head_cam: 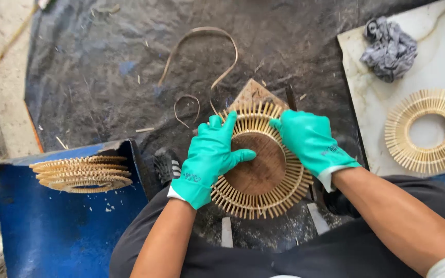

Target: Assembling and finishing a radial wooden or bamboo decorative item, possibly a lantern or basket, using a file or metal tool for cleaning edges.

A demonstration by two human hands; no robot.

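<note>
A round ring of short bamboo sticks (263,198) lies around a brown wooden disc (258,167) in front of me. My left hand (209,157), in a green glove, grips the ring's left side with the thumb pressed on the disc. The right hand (310,141), also gloved in green, holds the ring's upper right rim. Both hands clasp the same piece from opposite sides.
A stack of finished stick rings (83,174) sits on a blue surface (52,231) at left. Another stick ring (428,131) lies on a white marble slab (366,87) at right, with a grey rag (390,49). Curled bamboo strips (202,54) lie on the dark tarp (104,67).
</note>
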